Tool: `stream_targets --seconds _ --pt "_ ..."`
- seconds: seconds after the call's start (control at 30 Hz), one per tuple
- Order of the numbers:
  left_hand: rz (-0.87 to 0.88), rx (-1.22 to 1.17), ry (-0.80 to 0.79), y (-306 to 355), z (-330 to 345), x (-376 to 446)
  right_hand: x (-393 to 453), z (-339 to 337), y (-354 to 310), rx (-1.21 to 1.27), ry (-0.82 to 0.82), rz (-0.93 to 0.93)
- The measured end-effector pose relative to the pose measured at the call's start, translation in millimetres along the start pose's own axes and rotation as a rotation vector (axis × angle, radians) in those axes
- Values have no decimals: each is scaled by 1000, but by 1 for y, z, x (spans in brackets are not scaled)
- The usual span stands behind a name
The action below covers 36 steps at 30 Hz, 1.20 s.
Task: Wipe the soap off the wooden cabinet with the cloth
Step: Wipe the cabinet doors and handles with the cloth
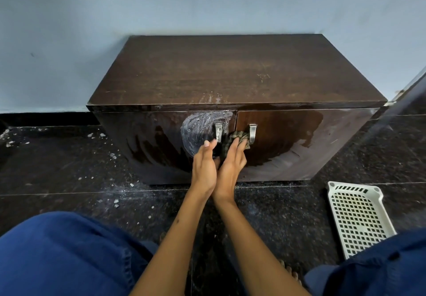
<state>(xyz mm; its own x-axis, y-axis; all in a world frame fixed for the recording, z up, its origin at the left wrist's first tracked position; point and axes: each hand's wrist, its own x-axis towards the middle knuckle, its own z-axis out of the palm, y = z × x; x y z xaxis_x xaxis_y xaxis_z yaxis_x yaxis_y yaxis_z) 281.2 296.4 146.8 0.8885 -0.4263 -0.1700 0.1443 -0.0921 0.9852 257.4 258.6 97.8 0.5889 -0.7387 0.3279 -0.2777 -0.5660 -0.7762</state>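
At frame centre, both hands press together: the right hand (231, 164) grips the cloth (232, 141) against the cabinet (288, 138); the left hand (204, 166) lies flat, fingers extended. The basket (359, 219) at lower right holds nothing.

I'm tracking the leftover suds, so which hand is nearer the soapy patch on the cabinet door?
Left. The left hand has its fingertips at the soap patch's lower right edge; the right hand presses the cloth further right, between the handles.
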Motion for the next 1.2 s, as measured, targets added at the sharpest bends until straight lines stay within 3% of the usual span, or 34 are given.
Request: stream_targets --seconds 0.07,0.13,0.33,0.5,0.63,0.73,0.87,1.07,1.2 --pt "-27 -42 -14 0 -1 0 4 0 -7 -70 85 83" --pt "-26 -37 -24 0 -2 1 5 -2 -9 86 59 61" --pt "3 72 -34 1 -5 3 -4 5 28 -150 29 -63" --pt "-24 119 -18 1 -4 1 -2 -10 66 -465 -172 -233" --pt "-36 107 -12 2 -2 0 -4 -23 85 -574 -276 -232" --pt "-30 114 0 2 0 -3 -10 -29 96 -471 -262 -40" --pt "-27 104 21 0 4 -2 -1 -42 89 -46 13 442" --pt "-18 40 37 0 7 -2 21 -27 37 614 131 766" --pt "0 46 47 -1 8 -1 6 -10 7 766 63 724"
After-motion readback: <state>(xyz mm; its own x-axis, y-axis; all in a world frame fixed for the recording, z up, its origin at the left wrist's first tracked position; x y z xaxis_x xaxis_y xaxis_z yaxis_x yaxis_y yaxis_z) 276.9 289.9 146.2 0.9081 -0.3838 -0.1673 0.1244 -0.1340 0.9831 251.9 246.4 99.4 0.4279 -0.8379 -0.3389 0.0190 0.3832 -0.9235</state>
